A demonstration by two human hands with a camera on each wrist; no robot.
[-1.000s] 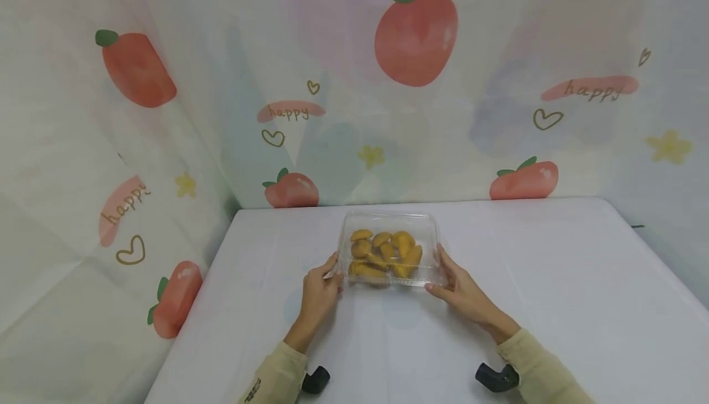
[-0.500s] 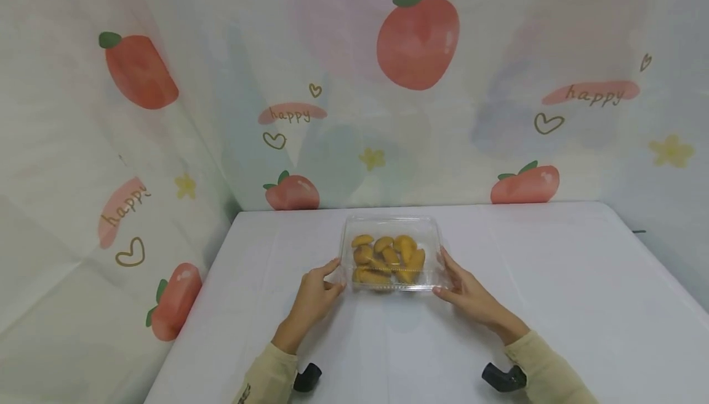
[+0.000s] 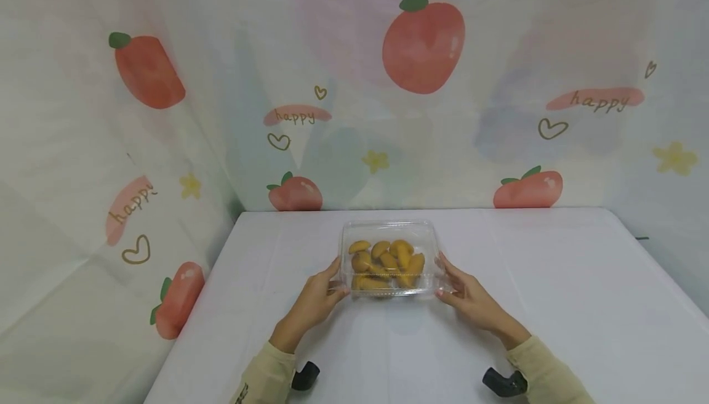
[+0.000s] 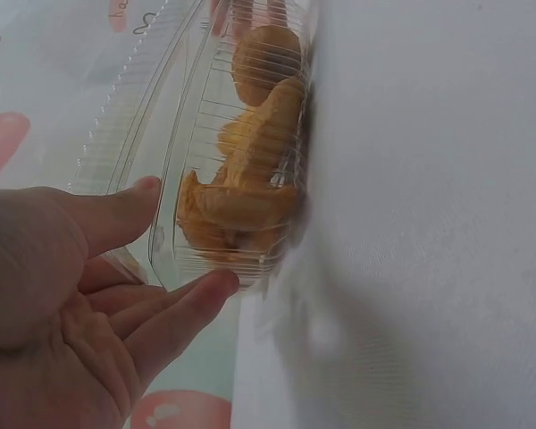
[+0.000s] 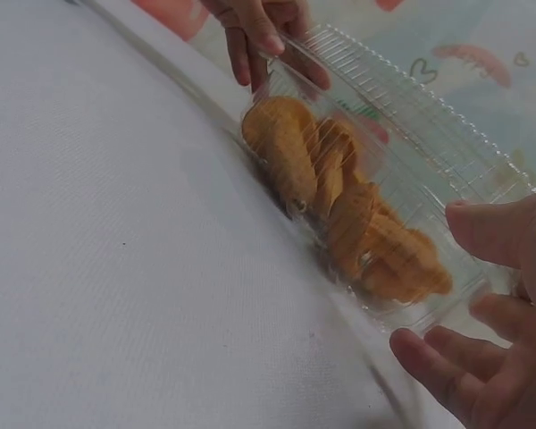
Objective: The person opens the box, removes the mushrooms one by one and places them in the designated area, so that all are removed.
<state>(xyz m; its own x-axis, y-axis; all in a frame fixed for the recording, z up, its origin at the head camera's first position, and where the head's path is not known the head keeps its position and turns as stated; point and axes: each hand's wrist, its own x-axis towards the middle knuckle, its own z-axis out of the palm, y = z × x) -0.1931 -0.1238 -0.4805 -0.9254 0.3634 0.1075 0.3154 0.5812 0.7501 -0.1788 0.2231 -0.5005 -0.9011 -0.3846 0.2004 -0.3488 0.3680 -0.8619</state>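
Observation:
A clear plastic clamshell box [image 3: 390, 229] is near the back-middle of the white table in the head view, its lid closed. Inside lie several yellow-brown mushroom-shaped pieces [image 3: 389, 261]. At the box's left end, my left hand [image 3: 311, 300] holds the side; the left wrist view shows that hand [image 4: 80, 295] with its thumb at the rim and a fingertip at the lower corner. My right hand [image 3: 477, 303] holds the opposite end. In the right wrist view, this hand [image 5: 491, 344] has its thumb at the rim and its fingers spread near the bottom corner.
Two black elbow-shaped pieces [image 3: 504, 382] show beside the sleeve cuffs at the table's near side. A fruit-printed cloth backdrop [image 3: 354, 102] rises behind the white-covered table [image 3: 554, 281] and along its left side.
The box has come slightly lower in the head view, toward me, with both hands staying at its ends. The whole view has also shifted a little, the backdrop prints sitting lower.

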